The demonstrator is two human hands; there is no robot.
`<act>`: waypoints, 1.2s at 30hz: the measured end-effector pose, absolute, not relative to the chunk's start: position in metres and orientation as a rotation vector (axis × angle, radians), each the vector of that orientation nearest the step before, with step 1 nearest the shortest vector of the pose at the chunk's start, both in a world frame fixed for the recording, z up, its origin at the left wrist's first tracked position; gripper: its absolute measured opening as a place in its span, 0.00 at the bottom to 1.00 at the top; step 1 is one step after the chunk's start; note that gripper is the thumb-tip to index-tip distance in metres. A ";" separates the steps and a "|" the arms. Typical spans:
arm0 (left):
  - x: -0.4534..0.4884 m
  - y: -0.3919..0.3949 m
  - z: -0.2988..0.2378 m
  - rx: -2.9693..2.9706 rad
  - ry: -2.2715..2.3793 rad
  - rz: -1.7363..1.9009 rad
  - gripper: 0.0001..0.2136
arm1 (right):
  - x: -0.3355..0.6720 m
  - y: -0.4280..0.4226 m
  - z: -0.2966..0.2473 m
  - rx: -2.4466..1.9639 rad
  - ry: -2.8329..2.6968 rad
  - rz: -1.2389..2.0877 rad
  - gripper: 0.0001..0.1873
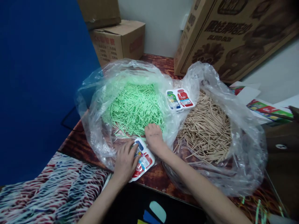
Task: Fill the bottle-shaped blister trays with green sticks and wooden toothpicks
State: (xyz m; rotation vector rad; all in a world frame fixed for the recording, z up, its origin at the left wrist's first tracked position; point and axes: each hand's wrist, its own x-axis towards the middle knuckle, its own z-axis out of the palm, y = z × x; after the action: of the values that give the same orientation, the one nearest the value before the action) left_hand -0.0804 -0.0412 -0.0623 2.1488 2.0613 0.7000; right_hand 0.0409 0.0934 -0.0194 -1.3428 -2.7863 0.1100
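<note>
A white flat pack (148, 159) printed with red and blue jars lies tilted at the table's front edge. Across its left side rests my left hand (125, 160), fingers over the upper edge and thumb on its printed face. My right hand (154, 138) is curled closed just beyond the pack, at the near edge of a heap of thin green sticks (137, 107). Its fingertips are hidden, so what they hold cannot be made out. The sticks lie in an open clear plastic bag (98, 137). A similar pack (179, 99) with a "Cola" jar lies between the two bags.
Another clear bag (247, 155) at the right holds thin brown sticks (207, 130). Cardboard boxes (130, 40) stand behind, with a large printed box (224, 40) at back right. A blue panel (42, 77) borders the left. Striped packaging (58, 189) lies front left.
</note>
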 end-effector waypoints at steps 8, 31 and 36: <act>-0.087 -0.042 -0.063 2.156 2.042 0.729 0.17 | 0.061 0.131 -0.009 -1.529 -1.845 1.297 0.09; -0.038 -0.039 -0.038 2.208 1.854 0.736 0.10 | 0.094 0.033 -0.025 -1.189 -1.413 1.205 0.10; -0.060 -0.038 -0.043 2.133 1.969 0.859 0.09 | 0.099 0.007 -0.053 -1.221 -1.602 1.197 0.08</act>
State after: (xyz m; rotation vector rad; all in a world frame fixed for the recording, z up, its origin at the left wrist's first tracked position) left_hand -0.0602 -0.0379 -0.0434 2.1331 1.9694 0.8588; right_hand 0.0994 0.0072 -0.0534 -1.2215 -1.6018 1.1968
